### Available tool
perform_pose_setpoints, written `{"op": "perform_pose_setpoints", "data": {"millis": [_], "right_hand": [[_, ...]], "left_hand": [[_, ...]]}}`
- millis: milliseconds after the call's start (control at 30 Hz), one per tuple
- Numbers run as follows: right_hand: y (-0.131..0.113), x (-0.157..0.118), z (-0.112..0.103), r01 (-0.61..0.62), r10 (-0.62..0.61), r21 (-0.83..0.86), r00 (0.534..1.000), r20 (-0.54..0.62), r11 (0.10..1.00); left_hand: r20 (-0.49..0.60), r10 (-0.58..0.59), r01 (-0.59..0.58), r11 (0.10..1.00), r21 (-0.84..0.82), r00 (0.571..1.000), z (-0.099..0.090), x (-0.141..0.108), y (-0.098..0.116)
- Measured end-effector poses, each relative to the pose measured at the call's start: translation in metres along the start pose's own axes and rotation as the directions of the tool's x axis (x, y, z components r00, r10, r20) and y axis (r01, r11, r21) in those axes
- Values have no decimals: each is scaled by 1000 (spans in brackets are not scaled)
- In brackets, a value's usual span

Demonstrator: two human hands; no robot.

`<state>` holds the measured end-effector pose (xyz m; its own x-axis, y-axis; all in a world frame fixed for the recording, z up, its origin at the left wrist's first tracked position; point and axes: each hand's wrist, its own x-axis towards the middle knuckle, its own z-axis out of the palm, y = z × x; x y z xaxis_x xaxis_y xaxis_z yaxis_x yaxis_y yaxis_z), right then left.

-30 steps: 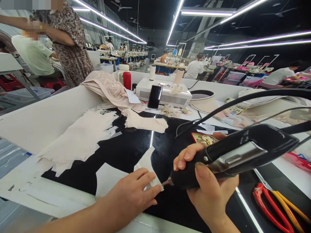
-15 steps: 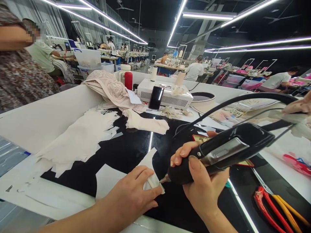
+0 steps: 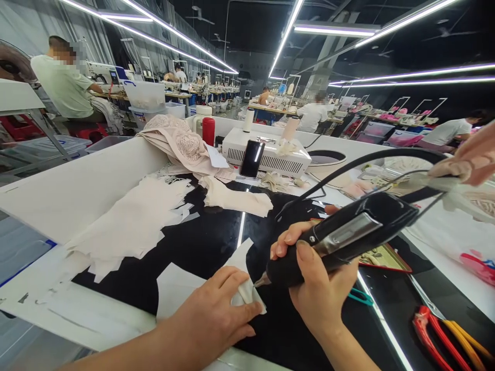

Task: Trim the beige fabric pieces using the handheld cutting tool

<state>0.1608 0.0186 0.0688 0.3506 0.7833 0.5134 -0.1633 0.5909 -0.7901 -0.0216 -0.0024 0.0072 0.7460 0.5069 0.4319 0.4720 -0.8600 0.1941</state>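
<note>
My left hand [image 3: 222, 314] pinches a small white fabric piece [image 3: 247, 293] against the black tabletop [image 3: 209, 239]. Wrapped in my right hand [image 3: 323, 273] is a black handheld tool [image 3: 340, 237] with a metal strip along its side. Its narrow metal tip is at the edge of the fabric, close to my left fingertips. A black cable runs from the tool's rear toward another person's hand [image 3: 472, 159] at the right edge. Under and beside my left hand lies a flat white sheet [image 3: 176, 288].
Cream fabric pieces [image 3: 127, 221] are piled at left. A phone [image 3: 252, 158] leans on a white box [image 3: 266, 152] at the back, beside a red bottle [image 3: 208, 131]. Red-and-yellow-handled scissors [image 3: 444, 330] and a red-rimmed tray [image 3: 390, 257] lie at right. Low white walls edge the table.
The person in patterned clothing at the left has gone from view. The view has shifted slightly. The tool's rear has moved left, and the other person's hand shows more at the right.
</note>
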Motion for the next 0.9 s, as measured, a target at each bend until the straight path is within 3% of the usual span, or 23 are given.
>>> {"op": "perform_pose_setpoints", "data": {"millis": [200,367,700,900], "right_hand": [[-6,-6,-3,6,-6,18,1000,23,1000],[-6,-8,-5,4,-4,28,1000,31,1000],[-6,-7,-6,15,-18,46,999,52,999],[-4,2,1,47,-46,47,999,-18,998]], "left_hand": [[14,10,-10,1000,0,1000,-2,-7,3],[100,19,-20,1000,3,995,-14,0,-10],[128,30,-21,997,-71,991,-16,3,-21],[125,33,-25,997,-67,992,-15,3,-19]]}}
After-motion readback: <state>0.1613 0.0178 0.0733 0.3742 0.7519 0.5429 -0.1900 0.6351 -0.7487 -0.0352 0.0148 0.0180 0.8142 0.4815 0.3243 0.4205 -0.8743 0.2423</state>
